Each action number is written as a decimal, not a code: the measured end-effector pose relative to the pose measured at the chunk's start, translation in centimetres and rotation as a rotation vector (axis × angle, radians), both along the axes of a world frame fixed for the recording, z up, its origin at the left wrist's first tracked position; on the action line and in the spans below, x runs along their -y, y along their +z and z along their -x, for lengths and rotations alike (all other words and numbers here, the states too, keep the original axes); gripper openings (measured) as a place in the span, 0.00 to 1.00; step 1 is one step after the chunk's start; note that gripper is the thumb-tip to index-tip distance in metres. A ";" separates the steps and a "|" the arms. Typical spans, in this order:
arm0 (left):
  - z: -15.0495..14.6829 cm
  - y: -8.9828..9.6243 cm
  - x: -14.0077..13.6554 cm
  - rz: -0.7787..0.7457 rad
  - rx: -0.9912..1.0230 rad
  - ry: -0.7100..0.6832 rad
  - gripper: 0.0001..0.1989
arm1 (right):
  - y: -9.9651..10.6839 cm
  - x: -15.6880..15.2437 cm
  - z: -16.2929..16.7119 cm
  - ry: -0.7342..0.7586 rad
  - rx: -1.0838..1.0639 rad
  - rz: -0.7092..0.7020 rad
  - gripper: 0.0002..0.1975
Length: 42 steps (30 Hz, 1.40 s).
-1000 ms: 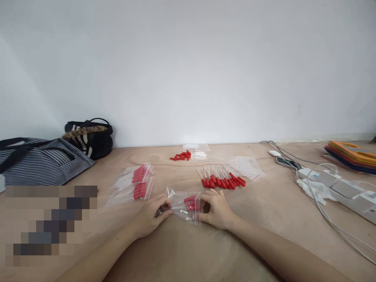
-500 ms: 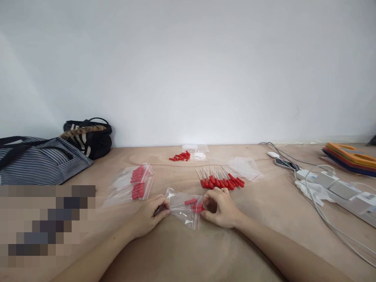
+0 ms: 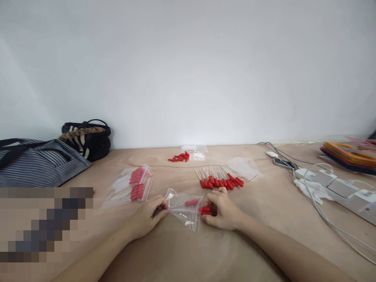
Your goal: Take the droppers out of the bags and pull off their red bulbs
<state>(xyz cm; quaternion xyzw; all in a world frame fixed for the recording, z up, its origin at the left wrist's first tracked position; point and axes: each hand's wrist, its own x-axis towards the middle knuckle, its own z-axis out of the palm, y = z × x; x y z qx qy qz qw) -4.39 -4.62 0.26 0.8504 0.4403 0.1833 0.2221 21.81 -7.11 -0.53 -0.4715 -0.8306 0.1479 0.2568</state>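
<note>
A clear zip-lock bag (image 3: 185, 213) lies in front of me, its red-lined mouth facing right. My left hand (image 3: 154, 211) is closed, pinching the bag's left end. One red-tipped stick (image 3: 191, 202) shows inside the bag. My right hand (image 3: 220, 209) is closed at the mouth, its fingers curled around red-tipped sticks (image 3: 206, 210) that reach into the bag. How many it holds is partly hidden by the fingers. Just beyond this hand lies a fanned row of white sticks with red ends (image 3: 221, 182). Left of the bag are filled zip-lock bags (image 3: 125, 182) with red-ended contents.
Small red pieces (image 3: 179, 157) lie at the back beside a bag of white sticks (image 3: 197, 153). A flat clear bag (image 3: 243, 167) rests behind the row. At right are a power strip (image 3: 346, 190), cables and coloured sheets (image 3: 349, 156). Striped (image 3: 44, 162) and black bags (image 3: 96, 143) stand left.
My right hand's red-tipped sticks have shifted slightly right, from inside the bag to its mouth. The left hand keeps its pinch on the bag.
</note>
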 end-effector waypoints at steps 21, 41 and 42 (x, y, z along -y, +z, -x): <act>0.5 0.2 -0.5 -0.015 -0.028 0.044 0.08 | -0.3 -4.5 -8.9 -0.461 -0.796 0.126 0.18; 0.4 0.3 -0.2 -0.019 -0.026 0.058 0.08 | -1.4 -3.6 -5.2 -0.745 -0.107 -0.161 0.12; 0.4 0.3 -0.2 -0.020 -0.032 0.053 0.08 | -1.4 -3.6 -5.2 -0.738 -0.144 -0.140 0.12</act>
